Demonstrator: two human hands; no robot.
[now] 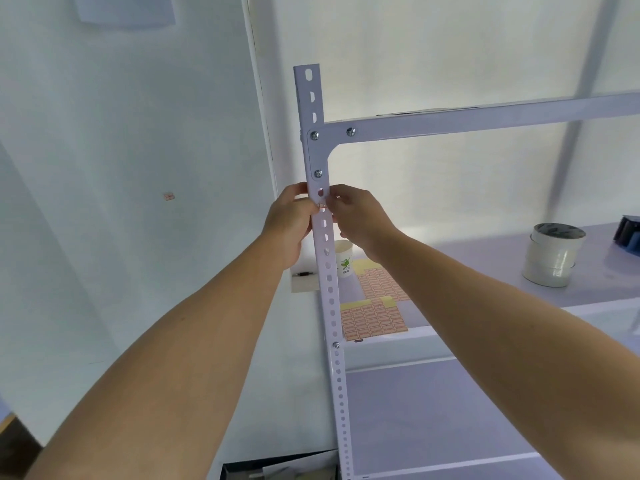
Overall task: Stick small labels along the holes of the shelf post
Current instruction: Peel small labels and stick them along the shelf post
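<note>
Pinching small pink-edged paper label (321, 204) by both ends: left hand (289, 223) at left edge of upright white perforated steel shelf post (327, 282), right hand (356, 216) at right edge. Lying crosswise on post face, between upper slots (321, 192).

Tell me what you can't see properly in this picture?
Head view.
The small label, pinched between left hand and right hand: tiny, print unreadable.
The label sheets: writing too small.
The paper cup: partly behind the shelf post.
The dark object: cut off by right edge.
The box: cut off by bottom edge.
</note>
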